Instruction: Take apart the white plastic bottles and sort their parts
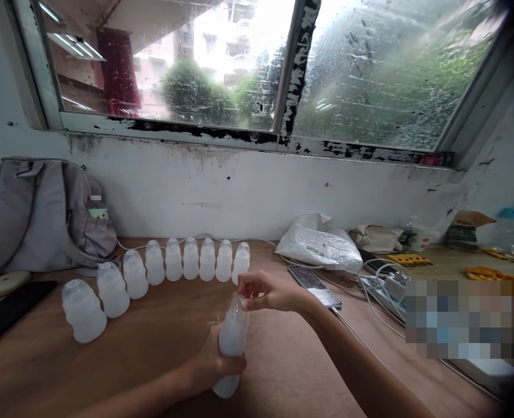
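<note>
A frosted white baby bottle (232,337) with a clear cap stands slightly tilted near the front middle of the table. My left hand (211,360) is wrapped around its lower body. At the top, the thumb and fingers of my right hand (265,292) pinch the bottle's clear cap (238,307). Beyond my hands, several similar bottles stand upright in a curved row, from a near-left bottle (84,316) round to a far-right bottle (241,261) just behind my right hand. Those bottles also have clear tops.
A grey backpack (43,215) leans on the wall at left, near a black flat object (15,310). At right lie a phone (315,287), a white plastic bag (320,244), a power strip (376,293) and loose cables. A wall with a window (283,87) bounds the table's back.
</note>
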Demonstrator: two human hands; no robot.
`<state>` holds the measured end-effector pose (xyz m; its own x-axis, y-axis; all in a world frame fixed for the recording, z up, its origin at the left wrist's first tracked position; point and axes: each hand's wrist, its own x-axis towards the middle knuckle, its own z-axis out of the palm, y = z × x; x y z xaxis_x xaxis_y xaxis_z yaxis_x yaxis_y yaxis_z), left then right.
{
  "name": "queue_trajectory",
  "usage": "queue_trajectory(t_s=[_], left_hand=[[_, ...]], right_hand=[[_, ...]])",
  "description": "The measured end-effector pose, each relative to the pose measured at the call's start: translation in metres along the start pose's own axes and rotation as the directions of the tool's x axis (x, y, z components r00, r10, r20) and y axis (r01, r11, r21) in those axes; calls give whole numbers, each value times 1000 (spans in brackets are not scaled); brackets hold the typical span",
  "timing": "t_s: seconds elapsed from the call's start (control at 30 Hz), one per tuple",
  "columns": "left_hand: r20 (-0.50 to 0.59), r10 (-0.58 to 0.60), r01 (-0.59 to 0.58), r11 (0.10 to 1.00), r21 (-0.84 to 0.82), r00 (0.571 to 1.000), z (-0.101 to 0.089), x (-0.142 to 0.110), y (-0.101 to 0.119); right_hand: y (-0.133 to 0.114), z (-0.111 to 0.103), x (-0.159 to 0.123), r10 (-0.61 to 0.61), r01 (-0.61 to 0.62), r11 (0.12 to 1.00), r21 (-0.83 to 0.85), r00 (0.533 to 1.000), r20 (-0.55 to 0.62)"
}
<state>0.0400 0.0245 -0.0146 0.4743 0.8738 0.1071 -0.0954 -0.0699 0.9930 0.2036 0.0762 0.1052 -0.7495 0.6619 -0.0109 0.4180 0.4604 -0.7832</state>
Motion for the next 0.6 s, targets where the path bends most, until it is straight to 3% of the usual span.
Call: queue_trajectory(t_s=[0.13, 0.23, 0.3, 0.37, 0.47, 0.6], left_hand=[[-15, 115, -107, 956, 274, 993, -1, -3, 1], [37, 131, -133, 871, 473, 991, -8, -4, 9], [94, 115, -147, 823, 548, 989, -18, -2, 13], [123, 103, -156, 791, 591, 987, -29, 0, 13], [76, 95, -122, 722, 681, 993, -43, 1, 6], [88, 145, -151, 511, 846, 986, -43, -1, -1]], right_hand=[[-3, -7, 3, -5, 0, 999, 41, 994, 105], [-10, -14, -7, -9, 11, 1000, -22, 994, 106], [-14, -23, -16, -10, 11, 995, -102, 1000, 15], [-13, -35, -25, -13, -15, 984, -176, 988, -154], [1, -53, -31, -2, -113, 966, -233, 896, -445], [36, -69, -24, 39, -208, 958, -199, 781, -624]])
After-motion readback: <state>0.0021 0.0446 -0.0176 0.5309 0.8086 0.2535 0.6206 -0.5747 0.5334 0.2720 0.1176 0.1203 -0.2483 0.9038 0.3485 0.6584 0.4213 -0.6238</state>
